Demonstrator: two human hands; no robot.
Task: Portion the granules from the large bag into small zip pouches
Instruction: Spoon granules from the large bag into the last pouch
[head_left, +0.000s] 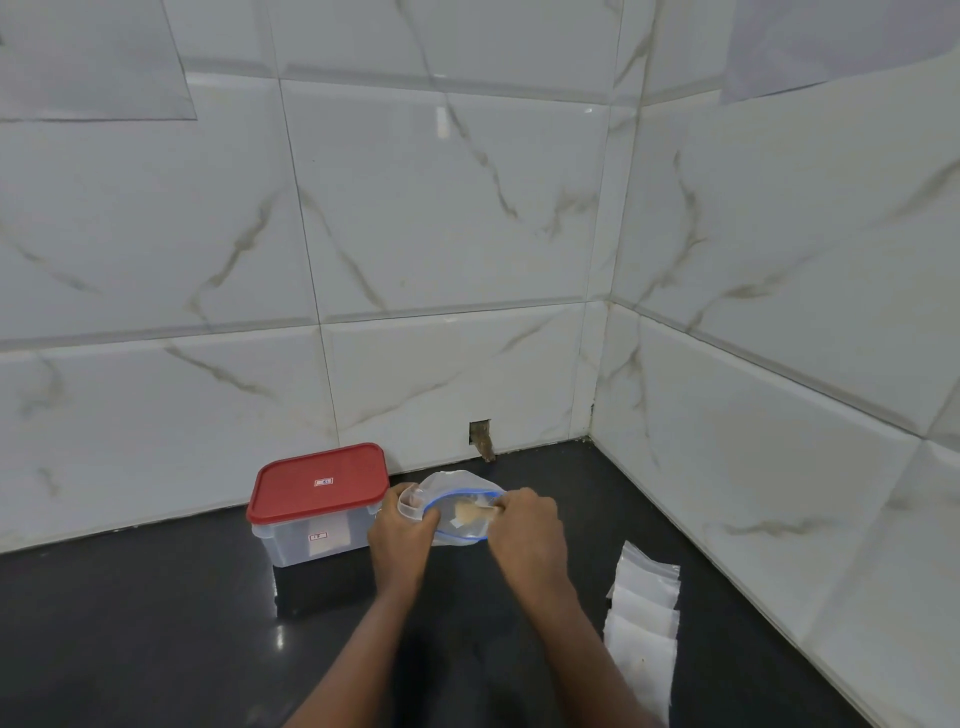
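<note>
The large clear bag (457, 488) with a blue zip rim stands open on the black counter, its mouth facing me. My left hand (402, 530) grips the bag's left rim together with a small clear pouch (409, 500). My right hand (524, 525) reaches into the bag's mouth from the right and holds a small pale scoop (475, 514) carrying tan granules. A row of several small zip pouches (644, 623) lies flat on the counter to the right of my right forearm.
A clear plastic box with a red lid (319, 486) stands just left of the bag, against my left hand. White marble-look tiled walls meet in a corner behind and to the right. The black counter (156, 623) stretches to the left.
</note>
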